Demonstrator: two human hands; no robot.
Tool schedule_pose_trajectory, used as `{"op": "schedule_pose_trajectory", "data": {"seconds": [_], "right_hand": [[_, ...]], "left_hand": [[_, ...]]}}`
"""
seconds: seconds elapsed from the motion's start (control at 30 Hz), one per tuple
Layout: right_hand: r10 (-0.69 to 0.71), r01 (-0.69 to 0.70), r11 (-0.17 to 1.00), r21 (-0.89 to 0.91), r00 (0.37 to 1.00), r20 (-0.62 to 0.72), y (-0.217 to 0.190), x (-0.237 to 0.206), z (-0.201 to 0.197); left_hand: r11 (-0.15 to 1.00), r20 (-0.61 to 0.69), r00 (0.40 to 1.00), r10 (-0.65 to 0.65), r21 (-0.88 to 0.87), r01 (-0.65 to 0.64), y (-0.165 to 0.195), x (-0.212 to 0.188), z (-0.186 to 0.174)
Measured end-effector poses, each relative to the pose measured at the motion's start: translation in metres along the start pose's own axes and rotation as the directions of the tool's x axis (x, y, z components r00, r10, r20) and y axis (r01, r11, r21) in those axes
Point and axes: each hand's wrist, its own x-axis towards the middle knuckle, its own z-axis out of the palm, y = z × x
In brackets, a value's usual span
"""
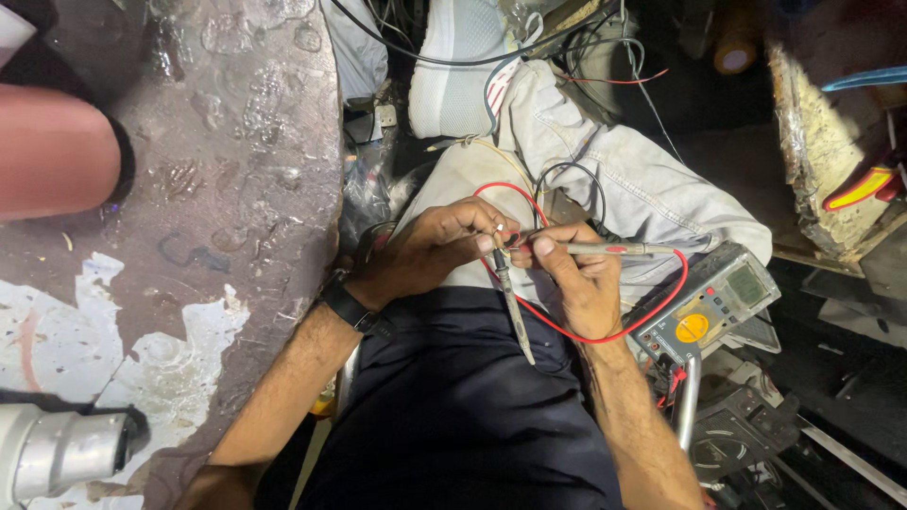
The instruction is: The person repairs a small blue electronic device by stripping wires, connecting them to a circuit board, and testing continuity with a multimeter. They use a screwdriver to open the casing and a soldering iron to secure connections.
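Observation:
My left hand and my right hand meet fingertip to fingertip over my lap. The left fingers pinch a tiny pale part against the top of a dark test probe, which hangs down and to the right. Held in the right hand, a grey probe with a red band lies level, its tip at the pinched part. A red lead loops under the right hand to a grey and yellow multimeter resting by my right knee. A black lead curls above the hands.
A worn, stained slab fills the left side, with a pink rounded object and a metal cylinder on it. A white shoe and tangled wires lie ahead. A dark device and a metal tube sit at lower right.

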Motion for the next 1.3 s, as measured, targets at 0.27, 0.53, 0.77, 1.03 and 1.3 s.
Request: {"op": "schedule_pose_trajectory", "data": {"seconds": [0.27,0.53,0.77,1.03,1.3], "right_hand": [[-0.012,0.019,0.994,-0.109,0.998,0.068,-0.003,0.005,-0.001],[-0.002,0.016,0.989,-0.147,0.996,0.092,-0.005,0.005,0.001],[-0.076,0.093,0.988,-0.125,0.988,0.134,0.002,0.009,0.009],[-0.125,0.126,0.992,0.005,0.979,0.161,0.003,0.007,0.034],[-0.023,0.026,0.999,-0.018,0.985,0.17,0.009,0.009,0.033]], "left_hand": [[0.992,0.003,0.995,-0.095,-0.078,0.095,-0.004,-0.003,-0.003],[0.99,0.002,0.993,-0.116,-0.076,0.116,-0.01,-0.007,-0.006],[0.966,-0.019,0.993,-0.119,0.229,0.12,-0.009,-0.008,-0.011],[0.95,-0.171,0.95,-0.261,0.127,0.284,0.015,-0.021,-0.02],[0.953,-0.216,0.944,-0.251,0.116,0.28,0.003,-0.024,-0.023]]}}
